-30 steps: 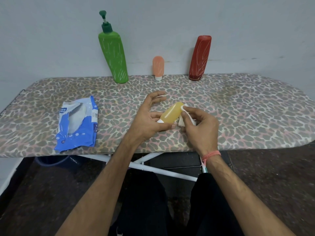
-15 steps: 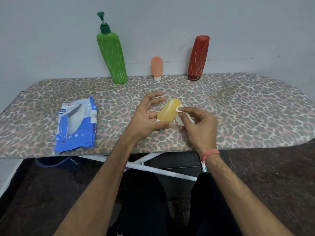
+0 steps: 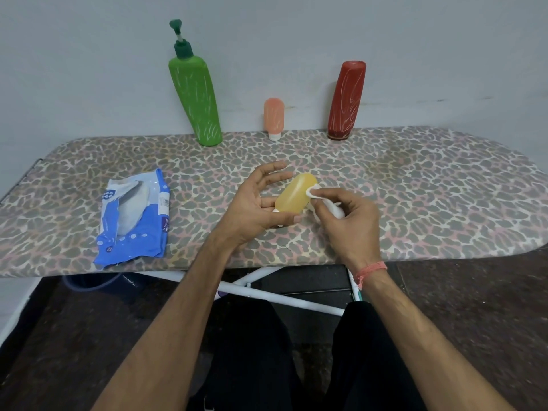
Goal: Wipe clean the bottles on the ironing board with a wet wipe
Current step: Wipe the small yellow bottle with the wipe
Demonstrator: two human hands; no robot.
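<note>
**Yellow bottle: wiping in progress**

Left hand (image 3: 252, 203) grips yellow bottle (image 3: 295, 193), now tilted more upright. Right hand (image 3: 348, 223) pinches wet wipe (image 3: 318, 193), shifted onto its upper side. Behind it on ironing board (image 3: 430, 185): green, peach, red bottles unwiped.

Bare board (image 3: 430, 188) right of hands

Leopard-print board (image 3: 415, 188) — green (image 3: 195, 99), peach (image 3: 274, 114), red (image 3: 347, 99), yellow bottles (image 3: 295, 192).

place: home | cue: ironing board (image 3: 415, 179), toiletry bottles (image 3: 195, 96)
</note>
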